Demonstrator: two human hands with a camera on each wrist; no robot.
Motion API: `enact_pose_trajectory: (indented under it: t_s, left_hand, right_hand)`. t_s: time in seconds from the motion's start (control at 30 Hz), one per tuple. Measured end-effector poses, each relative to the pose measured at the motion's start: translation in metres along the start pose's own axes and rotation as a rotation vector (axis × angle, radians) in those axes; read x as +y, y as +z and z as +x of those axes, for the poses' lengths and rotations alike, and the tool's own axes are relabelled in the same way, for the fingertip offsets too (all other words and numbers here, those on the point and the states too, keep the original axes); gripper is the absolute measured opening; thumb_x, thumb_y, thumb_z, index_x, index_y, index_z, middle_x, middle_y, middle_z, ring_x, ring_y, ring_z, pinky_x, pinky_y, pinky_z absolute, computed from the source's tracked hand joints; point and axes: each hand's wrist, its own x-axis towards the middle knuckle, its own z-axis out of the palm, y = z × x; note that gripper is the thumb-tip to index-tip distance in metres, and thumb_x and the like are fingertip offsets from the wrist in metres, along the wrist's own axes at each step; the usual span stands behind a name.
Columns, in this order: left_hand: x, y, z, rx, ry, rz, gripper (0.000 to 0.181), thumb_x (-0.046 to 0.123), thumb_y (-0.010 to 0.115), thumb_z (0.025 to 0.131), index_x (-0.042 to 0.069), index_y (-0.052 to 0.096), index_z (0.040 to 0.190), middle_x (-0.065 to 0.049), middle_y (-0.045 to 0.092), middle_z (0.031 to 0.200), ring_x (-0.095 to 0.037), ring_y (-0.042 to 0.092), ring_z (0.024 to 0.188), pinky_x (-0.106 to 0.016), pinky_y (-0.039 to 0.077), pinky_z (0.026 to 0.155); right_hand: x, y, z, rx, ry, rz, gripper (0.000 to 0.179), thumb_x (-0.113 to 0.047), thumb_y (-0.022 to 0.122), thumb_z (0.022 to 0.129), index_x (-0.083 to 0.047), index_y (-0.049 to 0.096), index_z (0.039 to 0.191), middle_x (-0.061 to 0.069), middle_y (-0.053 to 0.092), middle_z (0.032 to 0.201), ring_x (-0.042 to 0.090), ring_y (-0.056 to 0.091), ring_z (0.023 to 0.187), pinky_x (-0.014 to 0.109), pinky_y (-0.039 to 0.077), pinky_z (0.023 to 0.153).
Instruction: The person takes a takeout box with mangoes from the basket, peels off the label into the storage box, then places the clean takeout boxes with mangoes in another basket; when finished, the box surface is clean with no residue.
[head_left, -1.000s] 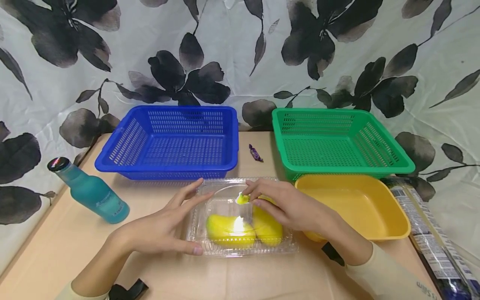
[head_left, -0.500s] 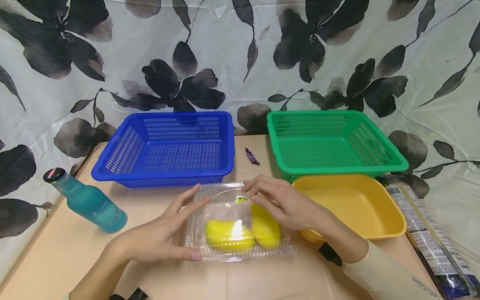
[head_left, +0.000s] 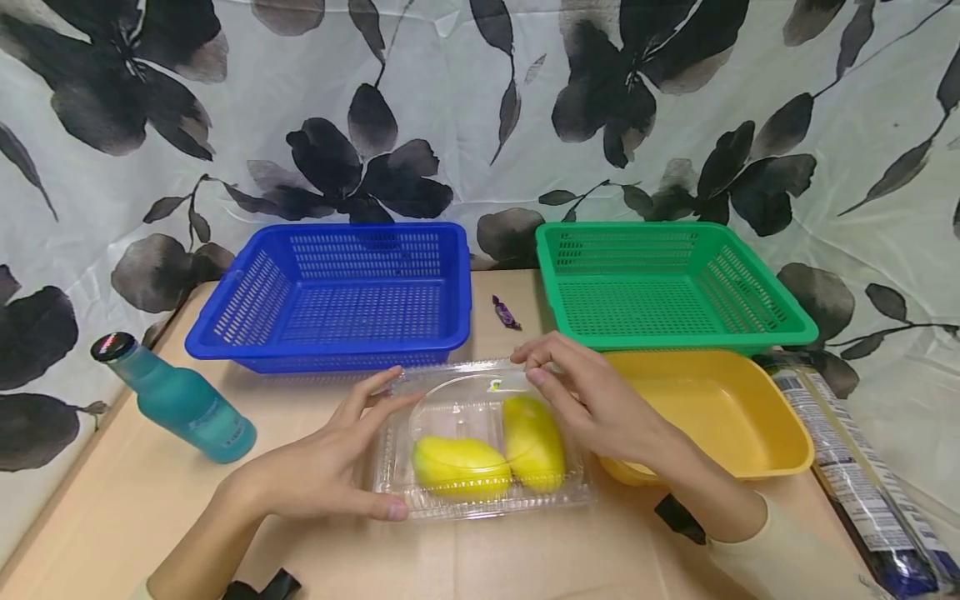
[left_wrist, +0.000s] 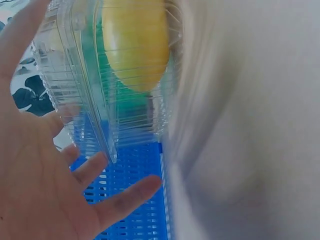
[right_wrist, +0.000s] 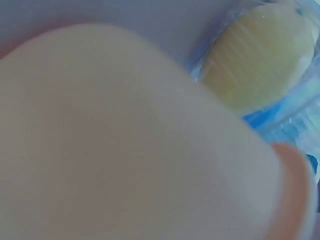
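2 yellow fruits [head_left: 461, 468] in clear plastic box [head_left: 453, 415], hand on either side

Box sits front-centre on the pale surface [head_left: 450, 558]; fruits inside at approx 8 and 3 o'clock, the 8 o'clock one lying 9-to-3, the other roughly 12-to-6; small green/white mark [head_left: 495, 386] nr box's 12 o'clock edge.

L hand [head_left: 322, 467]: fingers spread wide, nearly straight, by box's 10 o'clock edge; thumb out at 8 o'clock, tip over the rim; nothing gripped.

R hand [head_left: 588, 400]: fingers bent, tips nr box's 1 o'clock corner; can't tell if they pinch the rim; R wrist cam mostly blocked by a blurred pale shape.

Around, from box: blue basket [head_left: 360, 308] at 10 o'clock; wrapped sweet [head_left: 506, 312] at 12, btwn blue and green basket [head_left: 637, 300], latter at 2; yellow tub [head_left: 697, 408] at 3, partly behind R hand, w/ long printed pack [head_left: 862, 475] beyond; teal bottle [head_left: 191, 412] w/ dark cap at 9, well apart from box; floral cloth [head_left: 465, 108] hangs behind at 12.
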Motion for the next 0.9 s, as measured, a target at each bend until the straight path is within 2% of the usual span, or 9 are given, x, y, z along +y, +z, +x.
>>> enact_pose_trajectory:
  t_s: [0.13,0.27,0.4,0.57,0.8,0.9]
  left_hand:
    - [-0.001,-0.002,0.003,-0.012,0.034,-0.025,0.101,0.053,0.081,0.083,0.041,0.019,0.162,-0.002,-0.01,0.17,-0.046,0.011,0.154,-0.077,0.034,0.107]
    - [-0.003,-0.003,0.007,0.018,0.059,-0.013,0.098,0.051,0.08,0.085,0.041,0.02,0.162,-0.006,-0.004,0.169,-0.045,0.012,0.153,-0.078,0.032,0.107]
    - [-0.005,-0.001,0.008,0.04,0.031,-0.006,0.108,0.056,0.083,0.079,0.037,0.019,0.163,-0.007,-0.004,0.169,-0.042,0.007,0.154,-0.078,0.028,0.11]
    - [-0.008,0.001,0.009,0.026,0.008,-0.043,0.117,0.055,0.086,0.077,0.037,0.01,0.165,-0.009,-0.004,0.171,-0.045,0.006,0.155,-0.077,0.028,0.111]
    - [-0.008,0.0,0.01,0.008,0.013,-0.055,0.119,0.052,0.086,0.078,0.036,0.007,0.165,-0.011,-0.002,0.171,-0.047,0.012,0.154,-0.073,0.031,0.112]
    - [-0.009,-0.001,0.01,-0.001,0.008,-0.065,0.119,0.051,0.086,0.079,0.036,0.006,0.165,-0.011,-0.004,0.171,-0.047,0.01,0.155,-0.073,0.031,0.112]
  right_hand:
    - [-0.003,-0.014,-0.009,-0.025,0.019,-0.038,0.011,-0.011,0.055,0.106,-0.018,0.063,0.11,-0.001,0.065,0.128,0.016,0.062,0.12,0.039,0.057,0.096]
    - [-0.001,-0.028,-0.014,-0.027,-0.006,-0.047,0.014,-0.006,0.058,0.104,-0.016,0.064,0.11,-0.001,0.065,0.128,0.018,0.062,0.12,0.038,0.059,0.094]
    - [0.007,-0.045,-0.018,-0.003,-0.037,-0.016,0.021,0.003,0.057,0.101,-0.014,0.062,0.111,0.002,0.065,0.129,0.019,0.061,0.123,0.039,0.06,0.093]
    - [0.023,-0.064,-0.027,-0.004,-0.039,-0.035,0.026,0.006,0.055,0.102,-0.016,0.061,0.114,0.002,0.066,0.128,0.011,0.059,0.125,0.026,0.058,0.092]
    - [0.045,-0.083,-0.041,-0.031,0.032,-0.052,0.028,0.004,0.056,0.102,-0.02,0.063,0.115,0.002,0.066,0.125,0.006,0.06,0.117,0.019,0.057,0.09]
    - [0.053,-0.087,-0.045,-0.021,0.02,-0.05,0.028,0.007,0.056,0.101,-0.017,0.063,0.113,0.001,0.066,0.123,0.007,0.06,0.116,0.017,0.056,0.09]
